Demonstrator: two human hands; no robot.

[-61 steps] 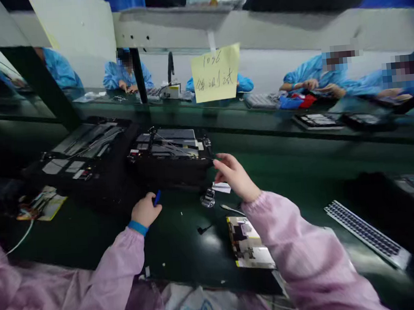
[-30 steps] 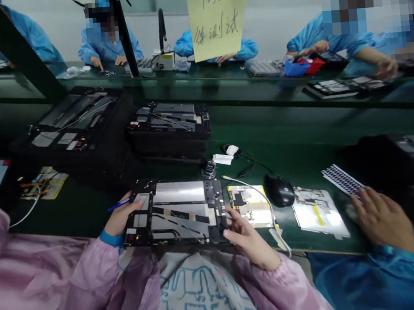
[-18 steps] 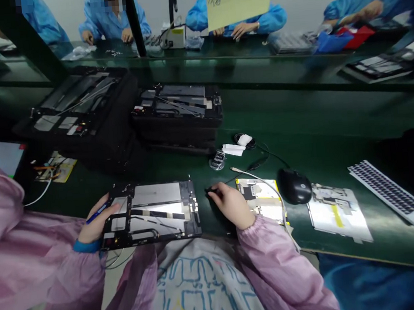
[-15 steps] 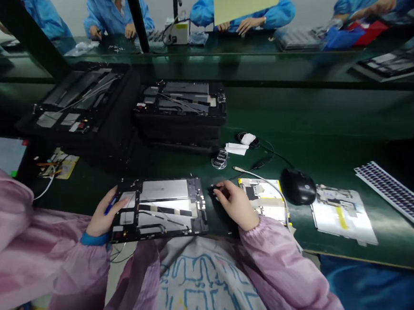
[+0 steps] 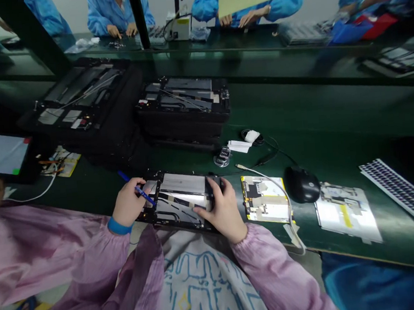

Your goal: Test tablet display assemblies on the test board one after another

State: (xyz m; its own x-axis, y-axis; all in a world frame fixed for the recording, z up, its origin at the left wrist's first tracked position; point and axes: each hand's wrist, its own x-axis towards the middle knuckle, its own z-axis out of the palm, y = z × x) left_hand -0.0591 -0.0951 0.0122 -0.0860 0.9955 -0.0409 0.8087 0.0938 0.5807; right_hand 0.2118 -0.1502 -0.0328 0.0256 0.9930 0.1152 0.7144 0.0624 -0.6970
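A black tablet frame (image 5: 184,183) with a metal back and taped cables lies tilted at the table's near edge, in front of me. My left hand (image 5: 128,202) holds a blue pen (image 5: 137,188) and rests on the frame's left end. My right hand (image 5: 224,212) grips the frame's right end, with its fingers over the edge. The hands cover part of the frame.
Two stacks of black frames (image 5: 183,102) stand behind it on the green bench (image 5: 297,119). To the right lie a panel (image 5: 266,199), a black mouse (image 5: 301,184) and a keyboard strip (image 5: 398,187). A neighbour's pink sleeve (image 5: 38,240) is at left. Co-workers sit opposite.
My right hand has moved left from the table onto the frame and taken hold of it. The frame has shifted and tilted, and the pen now points up-left.
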